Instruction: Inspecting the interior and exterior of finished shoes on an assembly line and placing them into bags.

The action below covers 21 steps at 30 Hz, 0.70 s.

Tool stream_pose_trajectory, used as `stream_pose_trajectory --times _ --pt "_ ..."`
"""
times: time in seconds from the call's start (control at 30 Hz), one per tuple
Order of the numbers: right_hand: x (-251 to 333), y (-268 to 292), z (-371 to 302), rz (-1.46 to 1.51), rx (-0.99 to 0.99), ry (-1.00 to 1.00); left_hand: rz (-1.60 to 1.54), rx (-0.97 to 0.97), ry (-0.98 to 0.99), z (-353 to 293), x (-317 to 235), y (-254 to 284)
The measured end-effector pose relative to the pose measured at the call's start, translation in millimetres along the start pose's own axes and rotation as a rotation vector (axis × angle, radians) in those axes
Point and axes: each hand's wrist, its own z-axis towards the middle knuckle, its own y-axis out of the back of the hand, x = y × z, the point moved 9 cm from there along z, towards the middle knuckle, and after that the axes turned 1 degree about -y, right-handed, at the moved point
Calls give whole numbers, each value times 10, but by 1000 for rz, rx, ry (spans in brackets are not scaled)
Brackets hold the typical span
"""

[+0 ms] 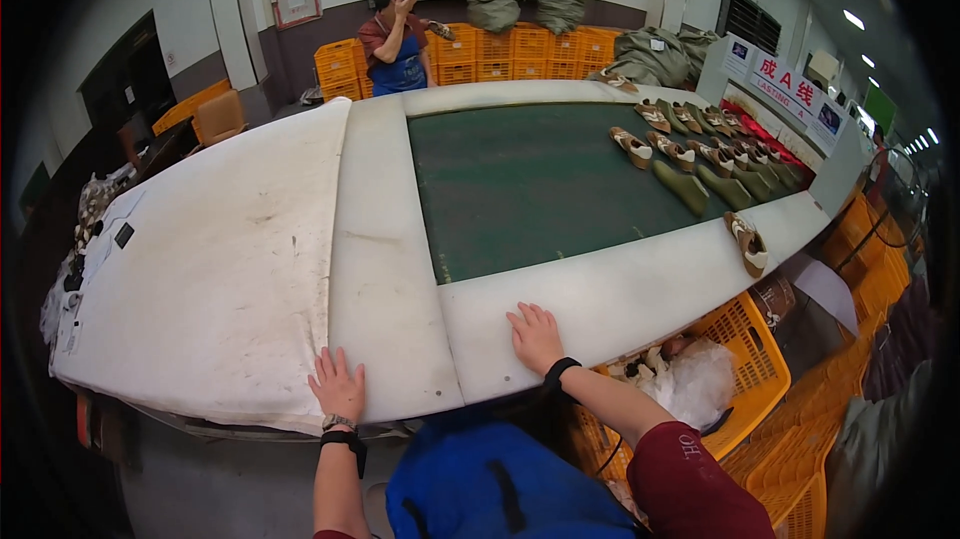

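My left hand [339, 388] lies flat at the near edge of the worktable, fingers spread, where a white cloth [215, 249] meets the white tabletop border [385, 329]. Farther right, my right hand [537, 337] rests palm down on the same border, its fingers apart and holding nothing. Beyond it lies a dark green conveyor belt [520, 189]. Rows of brown-and-white shoes [672, 149] and green shoe lasts [681, 187] stand on the belt's far right part. One brown-and-white shoe [747, 243] sits alone on the border to the right of my right hand.
An orange crate [745, 369] holding clear plastic stands below the table at my right, among stacked orange crates [800, 469]. Across the table a person in a blue apron [400, 64] stands before more crates and green sacks [560, 9]. A sign board [785, 89] rises at the belt's end.
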Motion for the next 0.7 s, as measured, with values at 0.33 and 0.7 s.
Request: stream_pose_trajectory --times 0.33,0.7 --pt "25 -3 -4 -8 28 -3 37 1 -11 1 3 15" --pt "2 -35 5 5 28 -5 70 -12 -11 -16 -21 50"
